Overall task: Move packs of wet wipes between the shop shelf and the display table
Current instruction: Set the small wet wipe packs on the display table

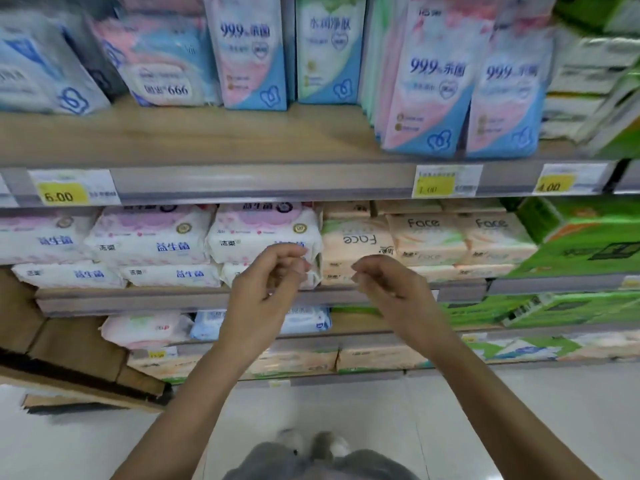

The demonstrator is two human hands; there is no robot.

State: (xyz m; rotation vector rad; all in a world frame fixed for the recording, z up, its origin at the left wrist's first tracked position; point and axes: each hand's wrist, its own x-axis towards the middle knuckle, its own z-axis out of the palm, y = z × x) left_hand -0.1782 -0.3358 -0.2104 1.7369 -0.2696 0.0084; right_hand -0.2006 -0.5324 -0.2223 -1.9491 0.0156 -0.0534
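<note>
A: Start close in. What are the hands doing?

B: Both are raised over the floor (346, 403), in front of the middle shelf (138, 301). The right hand (384, 285) hangs loosely curled and holds nothing, just beside the Face packs (360, 244). The left hand (266, 289) is curled tighter, with its fingertips at the right end of the white-and-pink wipes stack.

A: Does it have a pack?

B: I cannot tell. The fingertips overlap the end of the lower pack (239, 271), but blur hides whether they pinch the wrapper or only brush it. The top pack (256, 237) lies on that one and touches the Face packs.

A: So what could go wrong?

B: I'd judge the lower pack the risky one. Pulled by a corner, it could drag the top pack forward over the shelf's edge and drop it. A pinch on wrapper alone may slip. The neighbours sit tight, so a sideways tug could shift the Face packs too.

A: And further back?

B: The tall packs (429, 81) stand upright on the upper shelf (207, 140), some right at its front edge. An arm lifting carelessly could knock them. The display table isn't in view.
</note>
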